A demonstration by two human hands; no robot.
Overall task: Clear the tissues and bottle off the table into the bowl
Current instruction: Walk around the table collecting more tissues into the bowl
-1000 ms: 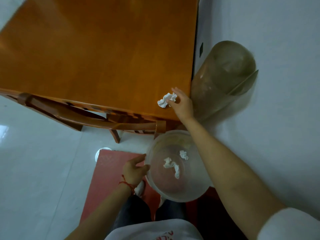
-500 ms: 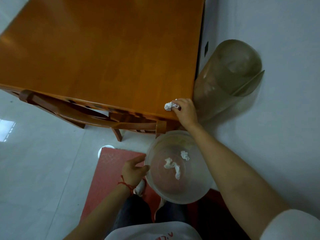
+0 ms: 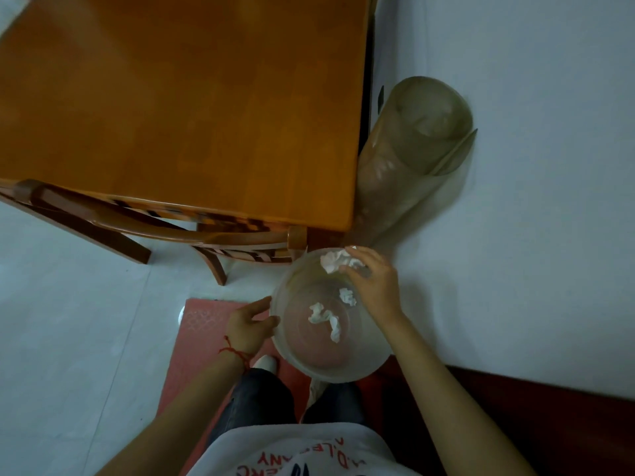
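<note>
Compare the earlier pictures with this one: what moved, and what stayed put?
The right hand closed on the tissue at the table corner and carried it over the bowl. The left hand keeps gripping the bowl's rim; two tissues remain inside.

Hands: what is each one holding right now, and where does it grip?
The right hand pinches a crumpled tissue in its fingertips above the bowl. The left hand holds the bowl's rim.
</note>
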